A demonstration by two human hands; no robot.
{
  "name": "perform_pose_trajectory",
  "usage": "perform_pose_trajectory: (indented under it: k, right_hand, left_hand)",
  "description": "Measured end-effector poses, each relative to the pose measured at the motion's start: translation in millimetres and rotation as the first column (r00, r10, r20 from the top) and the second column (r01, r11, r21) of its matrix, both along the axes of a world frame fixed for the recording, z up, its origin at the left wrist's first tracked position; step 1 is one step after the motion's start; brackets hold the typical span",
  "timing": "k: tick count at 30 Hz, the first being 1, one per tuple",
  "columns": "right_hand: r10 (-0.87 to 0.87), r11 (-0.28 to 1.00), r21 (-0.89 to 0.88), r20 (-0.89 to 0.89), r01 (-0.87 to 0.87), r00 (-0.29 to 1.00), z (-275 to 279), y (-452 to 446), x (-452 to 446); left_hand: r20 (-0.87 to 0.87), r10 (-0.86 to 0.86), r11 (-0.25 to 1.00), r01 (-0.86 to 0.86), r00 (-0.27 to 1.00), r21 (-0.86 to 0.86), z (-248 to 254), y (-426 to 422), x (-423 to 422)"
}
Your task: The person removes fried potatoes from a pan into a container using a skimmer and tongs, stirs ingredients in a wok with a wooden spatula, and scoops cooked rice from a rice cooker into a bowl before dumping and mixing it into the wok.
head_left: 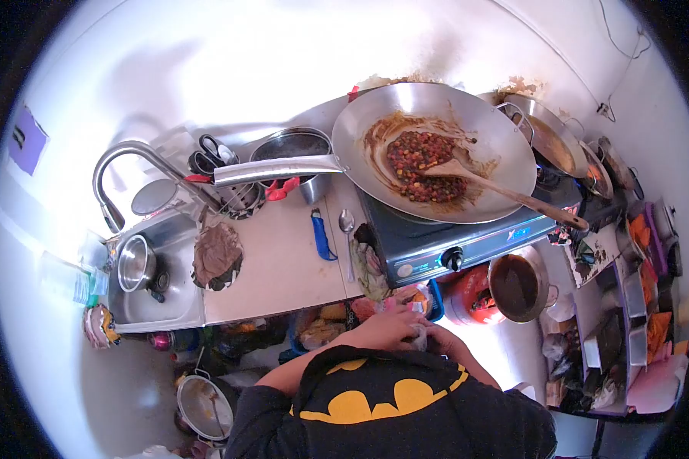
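Left hand [396,329] and right hand [447,343] meet at a small whitish bundle [419,337]; grip partly hidden, cannot tell. Beyond: round silver metal wok [501,145], brown wooden spatula [505,194] across its rim.

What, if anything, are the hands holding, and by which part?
A small pale-grey crumpled plastic-looking item seems held between the left hand and right hand; which part they grip cannot be told.

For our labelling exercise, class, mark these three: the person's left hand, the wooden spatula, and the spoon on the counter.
Left hand [390,327]: head view, back of the hand.
Wooden spatula [511,196]: head view, on its handle.
Spoon [347,222]: head view, on its bowl.
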State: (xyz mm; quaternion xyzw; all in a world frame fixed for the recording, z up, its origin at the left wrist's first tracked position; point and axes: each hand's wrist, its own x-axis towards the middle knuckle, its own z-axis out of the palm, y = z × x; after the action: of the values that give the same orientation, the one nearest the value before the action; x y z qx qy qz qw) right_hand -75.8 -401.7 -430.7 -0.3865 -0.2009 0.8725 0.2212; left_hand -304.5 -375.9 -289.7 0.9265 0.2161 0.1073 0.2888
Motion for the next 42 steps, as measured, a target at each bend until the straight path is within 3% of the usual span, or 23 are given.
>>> perform_pose_trajectory:
  k: [3,6,10,13,14,17,19,21,23,24,25,26,27,30,33,34,36,37,38,39,40,41,42]
  right_hand:
    - [0.062,0.997,0.053,0.004,-0.062,0.998,-2.1,1.5,1.3]
    - [0.092,0.992,0.083,0.067,-0.097,0.993,8.1,2.2,-3.5]
    - [0.127,0.948,0.227,0.370,-0.222,0.920,35.1,7.8,-6.2]
    - [0.048,0.592,0.362,0.876,-0.720,0.480,5.7,17.3,10.0]
    - [-0.032,0.468,0.301,0.945,-0.831,0.324,53.2,17.9,4.0]
    - [-0.023,0.243,0.411,0.908,-0.879,0.418,128.6,25.2,11.7]
    - [0.014,0.281,0.535,0.828,-0.797,0.561,222.5,23.4,1.0]
    - [-0.031,0.175,0.723,0.683,-0.669,0.730,289.7,18.3,4.2]
    - [-0.180,-0.122,0.769,0.605,-0.628,0.776,337.7,13.2,25.9]
    - [-0.321,-0.167,0.817,0.485,-0.552,0.814,352.9,7.9,29.8]
    - [-0.449,-0.222,0.850,0.346,-0.478,0.824,368.1,2.1,30.2]
    - [-0.659,-0.274,0.721,0.341,-0.636,0.671,385.4,-0.2,30.5]
    - [-0.830,-0.268,0.566,0.275,-0.779,0.485,401.0,1.6,25.8]
    - [-0.970,-0.016,0.259,0.232,-0.966,0.078,423.3,17.1,10.4]
    - [-0.974,-0.081,0.302,0.180,-0.950,0.140,431.0,13.0,13.6]
    - [-0.946,-0.188,0.397,0.173,-0.899,0.274,430.9,7.0,13.6]
    - [-0.532,-0.422,0.704,0.318,-0.571,0.785,414.1,8.0,30.6]
    - [-0.231,-0.418,0.837,0.277,-0.353,0.933,402.7,11.3,38.1]
    - [-0.015,-0.289,0.894,0.354,-0.343,0.935,389.4,14.0,45.0]
    - [0.208,-0.149,0.922,0.382,-0.357,0.900,373.1,16.5,48.9]
    - [0.304,0.074,0.886,0.417,-0.457,0.857,350.6,18.2,51.1]
    - [0.403,0.278,0.790,0.421,-0.547,0.813,322.8,20.5,52.7]
    - [0.295,0.405,0.767,0.406,-0.498,0.865,288.2,17.2,44.5]
  left_hand:
    - [0.083,0.048,0.973,-0.028,0.995,-0.229,-2.7,2.0,-14.0]
    - [0.191,0.120,0.947,-0.054,0.974,-0.316,-4.3,4.9,-32.3]
    - [0.283,0.423,0.683,-0.098,0.861,-0.724,56.9,3.3,-57.9]
    - [0.547,0.492,0.672,0.104,0.678,-0.734,117.6,2.4,-69.9]
    - [0.620,0.458,0.725,0.135,0.636,-0.675,138.8,1.4,-72.4]
    - [0.789,0.267,0.849,0.252,0.554,-0.464,191.7,-3.8,-76.8]
    - [0.880,0.019,0.911,0.354,0.475,-0.211,212.3,-2.8,-71.2]
    - [0.872,-0.080,0.928,0.356,0.483,-0.112,231.1,-9.6,-66.2]
    - [0.875,-0.260,0.915,0.395,0.408,0.088,233.2,-3.5,-54.9]
    - [0.866,-0.385,0.877,0.420,0.319,0.235,227.5,5.5,-43.3]
    - [0.859,-0.318,0.871,0.482,0.401,0.096,236.2,-3.4,-51.6]
    - [0.839,-0.247,0.852,0.522,0.484,-0.051,244.9,-12.3,-59.9]
    - [0.846,-0.253,0.839,0.542,0.469,-0.050,244.5,-14.1,-58.4]
    - [0.851,-0.292,0.816,0.578,0.437,-0.017,244.7,-15.3,-55.1]
    - [0.807,-0.377,0.826,0.559,0.453,0.072,251.5,-9.8,-60.0]
    - [0.857,-0.251,0.845,0.534,0.450,-0.033,249.0,-11.6,-62.9]
    - [0.905,0.031,0.849,0.467,0.425,-0.248,233.6,-20.6,-72.6]
    - [0.902,0.179,0.833,0.428,0.392,-0.351,224.5,-24.8,-78.1]
    - [0.882,0.320,0.802,0.397,0.345,-0.446,215.5,-28.8,-83.7]
    - [0.872,0.222,0.822,0.398,0.435,-0.408,201.0,-21.3,-100.7]
    - [0.846,0.123,0.837,0.404,0.519,-0.370,184.0,-13.1,-118.1]
    - [0.798,0.151,0.844,0.345,0.583,-0.412,164.7,-10.8,-129.9]
    - [0.744,0.179,0.849,0.282,0.644,-0.448,149.4,-14.6,-135.6]
